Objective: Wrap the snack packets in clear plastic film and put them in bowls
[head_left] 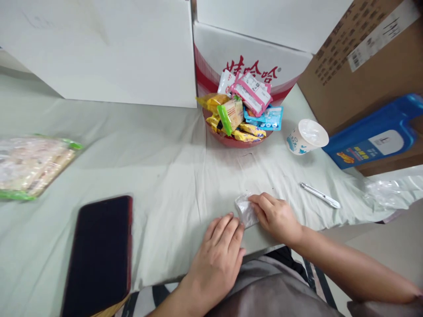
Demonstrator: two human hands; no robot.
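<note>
A small crumpled clear plastic wrapper lies on the pale cloth near the table's front edge. My right hand rests on its right side with fingers curled over it, pinching it. My left hand lies flat beside it, fingers stretched out, fingertips touching the wrapper's left edge.
A red bowl heaped with wrapped snacks stands at the back centre, before white boxes. A paper cup, a white pen, a blue package and a cardboard box sit right. A dark phone and a snack bag lie left.
</note>
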